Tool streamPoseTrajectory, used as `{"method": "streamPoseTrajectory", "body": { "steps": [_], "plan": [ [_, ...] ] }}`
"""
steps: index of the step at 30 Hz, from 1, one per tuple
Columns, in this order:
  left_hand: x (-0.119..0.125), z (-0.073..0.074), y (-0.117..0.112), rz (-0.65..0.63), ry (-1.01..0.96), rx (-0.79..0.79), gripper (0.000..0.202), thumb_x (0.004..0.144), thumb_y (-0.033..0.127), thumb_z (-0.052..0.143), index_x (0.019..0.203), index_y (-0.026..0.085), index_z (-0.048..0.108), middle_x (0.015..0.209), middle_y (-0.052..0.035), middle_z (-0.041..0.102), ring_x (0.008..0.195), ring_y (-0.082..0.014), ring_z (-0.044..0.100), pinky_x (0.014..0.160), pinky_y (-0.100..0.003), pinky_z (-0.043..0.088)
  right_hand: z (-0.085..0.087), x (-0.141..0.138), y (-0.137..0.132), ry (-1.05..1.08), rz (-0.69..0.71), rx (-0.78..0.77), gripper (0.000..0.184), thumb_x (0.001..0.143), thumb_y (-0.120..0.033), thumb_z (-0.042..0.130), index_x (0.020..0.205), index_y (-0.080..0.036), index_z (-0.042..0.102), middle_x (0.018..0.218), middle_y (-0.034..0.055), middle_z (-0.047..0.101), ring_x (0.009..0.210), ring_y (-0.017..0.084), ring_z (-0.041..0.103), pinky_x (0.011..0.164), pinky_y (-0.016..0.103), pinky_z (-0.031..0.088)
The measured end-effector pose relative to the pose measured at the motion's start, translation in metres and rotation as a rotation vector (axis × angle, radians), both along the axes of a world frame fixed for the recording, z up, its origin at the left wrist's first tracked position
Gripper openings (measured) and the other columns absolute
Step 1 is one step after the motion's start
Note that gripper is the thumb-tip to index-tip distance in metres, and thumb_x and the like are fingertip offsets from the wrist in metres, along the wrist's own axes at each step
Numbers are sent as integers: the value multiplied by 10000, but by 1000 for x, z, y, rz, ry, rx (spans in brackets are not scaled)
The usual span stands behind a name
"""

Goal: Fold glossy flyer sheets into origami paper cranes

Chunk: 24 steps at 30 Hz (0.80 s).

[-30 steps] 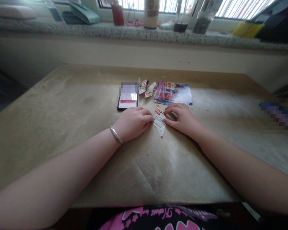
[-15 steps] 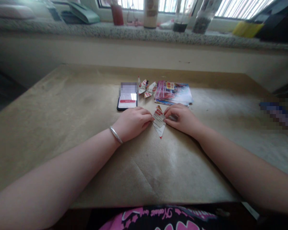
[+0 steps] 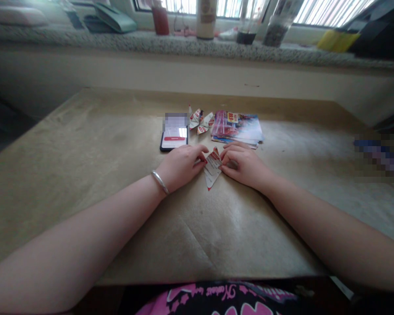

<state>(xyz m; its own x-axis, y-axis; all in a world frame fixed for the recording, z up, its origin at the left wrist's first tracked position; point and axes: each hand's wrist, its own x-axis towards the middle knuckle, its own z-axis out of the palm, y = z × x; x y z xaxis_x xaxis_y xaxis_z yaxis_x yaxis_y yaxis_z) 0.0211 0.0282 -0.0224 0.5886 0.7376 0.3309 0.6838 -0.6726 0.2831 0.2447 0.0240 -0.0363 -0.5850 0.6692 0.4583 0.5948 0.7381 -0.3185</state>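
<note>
A small piece of folded paper [image 3: 212,169], white with red print and kite-shaped, lies on the table between my hands, its red-tipped point toward me. My left hand [image 3: 185,164], with a silver bangle at the wrist, pinches the paper's left edge between thumb and fingers. From the other side, my right hand [image 3: 243,162] grips the right edge with curled fingers. Just beyond are folded paper shapes [image 3: 202,122] with the same red and white print. A phone [image 3: 174,139] with a lit screen lies beyond my left hand.
A stack of colourful printed sheets [image 3: 238,127] lies beyond my right hand. Farther right is a blurred blue object [image 3: 381,159]. Bottles and jars [image 3: 206,19] stand on the granite windowsill [image 3: 134,40] behind the table [image 3: 101,127].
The folded paper has shifted slightly left and turned, its near point swinging left. My right hand has followed it leftward, and my left fingers have moved a little.
</note>
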Motion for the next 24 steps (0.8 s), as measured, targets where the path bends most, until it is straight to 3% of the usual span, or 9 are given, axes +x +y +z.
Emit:
{"method": "streamPoseTrajectory", "body": {
  "steps": [2,6,14,24],
  "plan": [
    [1,-2,1,-5,-11,-22,272,843,193,606,1110,144,590,916,-42,710,834,-173,628,764,-297,486,-1,0,1,-4,-5,-14,111,786,-201,635,709,-210,557,910,64,684,997,240,574,910,417,444],
    [1,-5,6,-23,38,11,125,840,199,615,942,145,662,890,-62,684,846,-193,608,772,-315,481,-2,1,4,-27,-18,-15,67,812,-217,626,763,-206,580,930,64,686,979,233,585,893,400,450],
    [0,-11,13,-86,-38,44,56,823,155,622,823,145,677,898,-59,659,825,-168,596,770,-299,484,-3,4,9,-65,-21,87,62,840,-252,617,807,-204,638,903,71,706,958,240,608,865,392,461],
    [-3,-5,13,-208,69,154,143,892,187,551,888,167,692,909,-42,712,852,-174,610,819,-311,475,2,3,2,-131,19,91,192,898,-246,540,955,-213,721,925,67,708,849,195,616,765,324,470]
  ]
}}
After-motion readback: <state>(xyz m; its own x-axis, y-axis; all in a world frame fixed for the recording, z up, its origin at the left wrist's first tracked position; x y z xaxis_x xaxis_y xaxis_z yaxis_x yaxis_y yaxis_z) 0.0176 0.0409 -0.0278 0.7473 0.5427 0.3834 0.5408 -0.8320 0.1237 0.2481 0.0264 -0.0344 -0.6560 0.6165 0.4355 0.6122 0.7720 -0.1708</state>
